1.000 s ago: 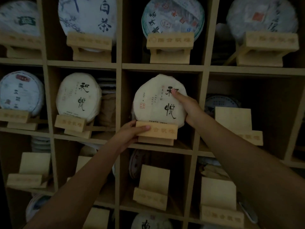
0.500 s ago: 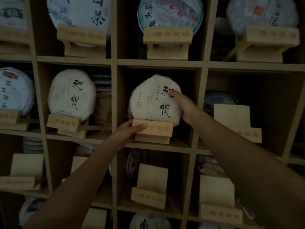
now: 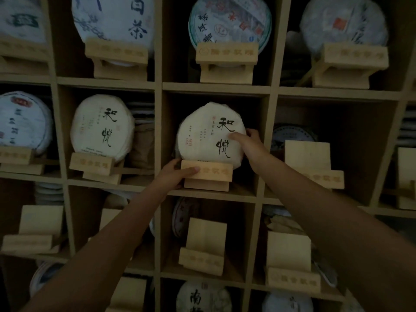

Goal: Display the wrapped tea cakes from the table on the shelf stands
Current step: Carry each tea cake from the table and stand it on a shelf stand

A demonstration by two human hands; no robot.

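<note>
- Tea cake [image 3: 208, 131] stands upright on its wooden stand [image 3: 207, 174] in the middle cubby.
- Right hand [image 3: 249, 143] pinches its right edge (likely squaring the label forward).
- Left hand [image 3: 175, 174] grips the stand, bracing it against tipping.

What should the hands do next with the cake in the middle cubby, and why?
Probably let go, the right hand first. The cake already sits upright in its stand, label facing out, while the left hand holds the stand's left end. If the cake stays put, move on: the stand in the cubby to the right holds no cake.
</note>
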